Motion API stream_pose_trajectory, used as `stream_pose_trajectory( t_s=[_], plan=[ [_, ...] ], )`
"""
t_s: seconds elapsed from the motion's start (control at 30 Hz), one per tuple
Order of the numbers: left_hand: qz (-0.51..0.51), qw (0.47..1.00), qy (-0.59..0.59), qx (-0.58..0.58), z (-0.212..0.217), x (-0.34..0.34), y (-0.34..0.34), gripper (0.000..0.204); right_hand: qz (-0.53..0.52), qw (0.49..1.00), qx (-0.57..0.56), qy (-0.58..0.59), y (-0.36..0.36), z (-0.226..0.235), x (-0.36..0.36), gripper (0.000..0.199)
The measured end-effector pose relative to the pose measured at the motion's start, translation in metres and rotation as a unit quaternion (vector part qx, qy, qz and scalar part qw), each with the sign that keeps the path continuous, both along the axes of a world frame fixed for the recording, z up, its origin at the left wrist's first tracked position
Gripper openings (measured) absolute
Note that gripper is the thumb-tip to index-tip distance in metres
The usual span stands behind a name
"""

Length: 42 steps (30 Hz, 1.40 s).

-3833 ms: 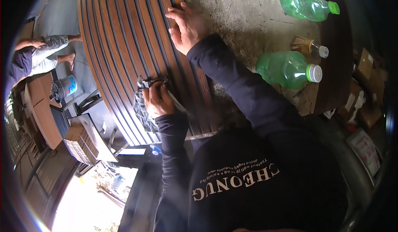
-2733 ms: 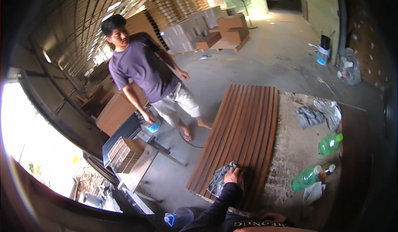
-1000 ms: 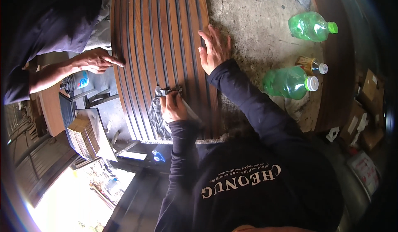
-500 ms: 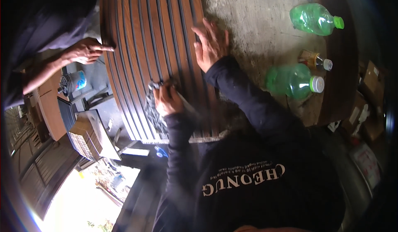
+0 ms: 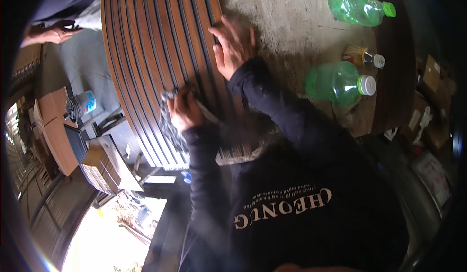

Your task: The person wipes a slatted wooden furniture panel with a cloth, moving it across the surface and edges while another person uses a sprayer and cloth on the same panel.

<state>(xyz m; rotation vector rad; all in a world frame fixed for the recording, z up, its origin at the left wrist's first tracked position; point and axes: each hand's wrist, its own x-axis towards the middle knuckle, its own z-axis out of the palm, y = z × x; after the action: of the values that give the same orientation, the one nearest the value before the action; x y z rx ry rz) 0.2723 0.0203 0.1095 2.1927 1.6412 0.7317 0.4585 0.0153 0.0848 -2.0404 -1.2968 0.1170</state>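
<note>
A brown slatted panel (image 5: 151, 43) with dark grooves lies across the table, running away from me. On its near part my left hand (image 5: 186, 110) is closed on a crumpled grey-and-white rag (image 5: 170, 128), pressed against the slats. Part of the rag is hidden beneath my hand and sleeve. Farther up, my right hand (image 5: 234, 48) rests over the panel's right edge, fingers spread and holding nothing.
Two green plastic bottles (image 5: 357, 7) and a small bottle (image 5: 362, 57) with an amber label lie on the stained tabletop (image 5: 277, 24) at right. A co-worker's hand (image 5: 56, 32) is at far left. Beyond the panel are a bucket (image 5: 82, 104) and a cardboard stack (image 5: 99, 167).
The co-worker's pointing hand has drawn back from the panel's left edge toward the far left. The whole view has shifted slightly; my hands keep about the same places on the panel.
</note>
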Motion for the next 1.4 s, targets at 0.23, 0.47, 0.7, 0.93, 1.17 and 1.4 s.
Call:
stream_pose_trajectory(
  t_s=[0.23,0.47,0.7,0.93,1.17,1.4],
  plan=[
    [0.001,0.999,0.042,0.026,0.003,0.022,0.057,0.015,0.021,0.999,0.024,0.024,0.007,-0.004,-0.009,0.037],
    [0.024,0.994,0.025,-0.107,0.017,-0.079,-0.12,0.012,0.0,1.0,0.005,-0.005,0.002,-0.007,-0.002,0.036],
    [-0.001,0.997,-0.001,-0.081,0.029,-0.046,-0.062,0.01,0.001,0.999,0.041,0.009,0.007,-0.003,-0.01,0.034],
    [0.025,0.993,-0.005,-0.111,0.016,-0.086,-0.127,0.011,-0.012,0.999,0.023,-0.034,0.004,-0.006,-0.007,0.033],
    [0.059,0.996,-0.046,-0.037,0.001,-0.042,-0.059,0.022,0.003,0.999,0.039,-0.026,0.005,-0.01,-0.005,0.035],
    [0.083,0.994,-0.037,-0.056,-0.003,-0.048,-0.085,0.014,-0.006,0.999,0.026,-0.029,0.0,-0.006,-0.005,0.036]
  ],
)
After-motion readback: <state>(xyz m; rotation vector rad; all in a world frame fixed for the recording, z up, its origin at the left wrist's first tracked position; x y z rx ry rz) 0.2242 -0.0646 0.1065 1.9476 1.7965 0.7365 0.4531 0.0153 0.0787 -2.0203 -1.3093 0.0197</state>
